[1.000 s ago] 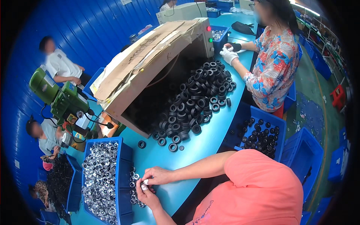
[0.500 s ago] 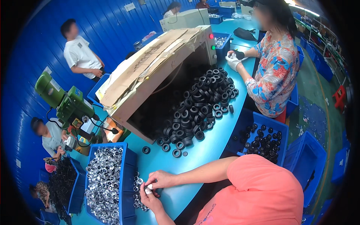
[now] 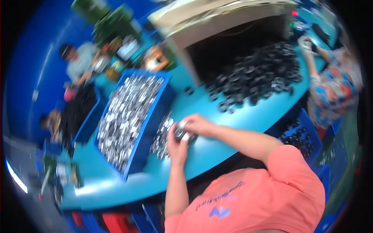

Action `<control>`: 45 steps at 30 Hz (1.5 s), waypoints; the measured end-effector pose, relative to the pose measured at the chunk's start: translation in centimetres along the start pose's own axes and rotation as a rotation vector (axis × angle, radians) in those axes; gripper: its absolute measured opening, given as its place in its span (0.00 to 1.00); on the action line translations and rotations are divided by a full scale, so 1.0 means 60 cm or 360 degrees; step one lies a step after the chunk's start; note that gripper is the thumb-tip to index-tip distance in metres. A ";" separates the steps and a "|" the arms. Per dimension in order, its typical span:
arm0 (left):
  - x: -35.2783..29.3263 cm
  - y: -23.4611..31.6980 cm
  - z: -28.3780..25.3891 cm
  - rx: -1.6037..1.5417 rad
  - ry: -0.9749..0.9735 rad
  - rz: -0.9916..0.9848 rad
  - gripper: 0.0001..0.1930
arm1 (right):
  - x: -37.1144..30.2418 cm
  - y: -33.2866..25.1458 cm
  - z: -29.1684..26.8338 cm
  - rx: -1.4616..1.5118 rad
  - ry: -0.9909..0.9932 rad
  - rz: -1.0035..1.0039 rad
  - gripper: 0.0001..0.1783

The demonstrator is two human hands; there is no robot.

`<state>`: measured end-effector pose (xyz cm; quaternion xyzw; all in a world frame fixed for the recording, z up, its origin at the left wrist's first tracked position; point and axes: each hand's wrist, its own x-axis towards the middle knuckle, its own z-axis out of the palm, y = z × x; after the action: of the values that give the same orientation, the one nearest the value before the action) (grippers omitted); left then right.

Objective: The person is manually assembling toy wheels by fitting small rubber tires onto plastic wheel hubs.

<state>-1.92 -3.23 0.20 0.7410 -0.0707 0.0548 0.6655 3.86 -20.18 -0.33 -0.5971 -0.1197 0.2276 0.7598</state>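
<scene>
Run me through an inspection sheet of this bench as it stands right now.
Surface: teal tabletop, glossy, reflecting light.
Parts: blue bin filled with silvery parts; a loose silvery pile beside it.
Clutter: heap of black rings at the open-fronted box; one stray ring apart from it.
Grip: left hand holds a small round part; right hand meets it, exact contact blurred.
Cables: nothing clearly seen, given the blur.
Surroundings: co-worker in a floral top at right; another in a pale shirt near a green machine.
</scene>
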 end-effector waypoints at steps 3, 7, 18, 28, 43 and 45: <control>-0.001 0.010 0.003 -0.0036 -0.0008 -0.0019 0.32 | -0.003 -0.021 -0.004 0.0090 -0.0055 0.0088 0.14; -0.010 0.023 -0.003 0.0043 -0.0021 -0.0075 0.33 | -0.001 -0.028 0.011 0.0050 -0.0091 0.0137 0.14; -0.004 0.023 0.014 0.1001 0.0133 0.0371 0.32 | -0.005 -0.003 0.028 -0.0426 0.0370 -0.0158 0.14; 0.001 0.020 0.002 -0.0207 0.0004 -0.0123 0.30 | 0.005 -0.019 -0.016 0.0283 -0.0122 0.0203 0.15; -0.005 0.030 0.011 0.0424 0.0111 0.0075 0.23 | 0.005 -0.007 -0.006 0.0182 -0.0007 0.0152 0.17; 0.000 0.022 0.010 0.0092 0.0143 0.0027 0.23 | 0.009 -0.014 -0.014 0.0253 -0.0085 0.0177 0.17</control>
<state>-2.15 -3.94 1.46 0.7561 -0.0455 0.0955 0.6459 4.89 -20.82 0.23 -0.5344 -0.0882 0.2940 0.7876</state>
